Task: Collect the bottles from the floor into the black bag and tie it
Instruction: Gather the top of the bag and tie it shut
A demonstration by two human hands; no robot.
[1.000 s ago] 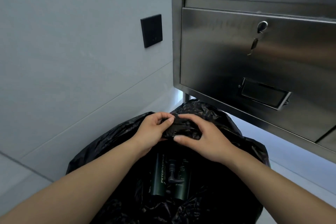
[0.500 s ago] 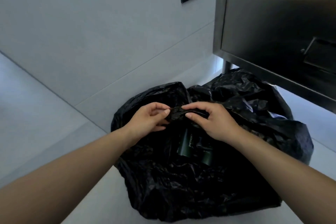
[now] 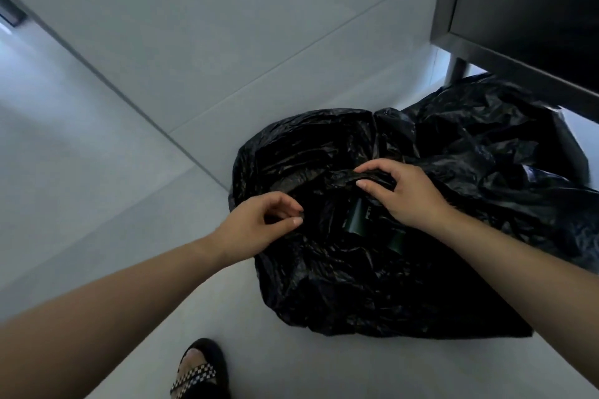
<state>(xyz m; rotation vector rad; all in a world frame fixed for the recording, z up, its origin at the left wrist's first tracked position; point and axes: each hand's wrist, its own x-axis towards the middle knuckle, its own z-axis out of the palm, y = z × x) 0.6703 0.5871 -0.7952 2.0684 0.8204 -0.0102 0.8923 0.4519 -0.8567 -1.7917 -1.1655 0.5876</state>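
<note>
Pale grey tiles are covering the floor (image 3: pixel 97 204) and running up the wall (image 3: pixel 227 26), and a steel cabinet (image 3: pixel 518 10) on a leg is standing at the upper right. Just below it the black bag (image 3: pixel 356 285) is lying crumpled on the floor, its far side reaching under the cabinet's edge.

The left hand (image 3: pixel 256 230) is hovering at the near left rim of the bag's mouth, thumb and forefinger nearly closed and pinching a small fold of the plastic, the other fingers curling in behind them. The right hand (image 3: pixel 408 197) is gripping a twisted, bunched strip of the bag at the far side of the mouth, fingers curling over it from above and the thumb pressing in from below. The two hands are sitting apart, with the open mouth between them.

Two dark green bottles (image 3: pixel 356 217) are lying side by side inside the bag, showing through the gap under the right hand. White lettering is running along the nearer one, but it is too blurred to read.

A foot in a black sandal (image 3: pixel 207 363) with a checkered strap is standing on the floor at the bottom edge
</note>
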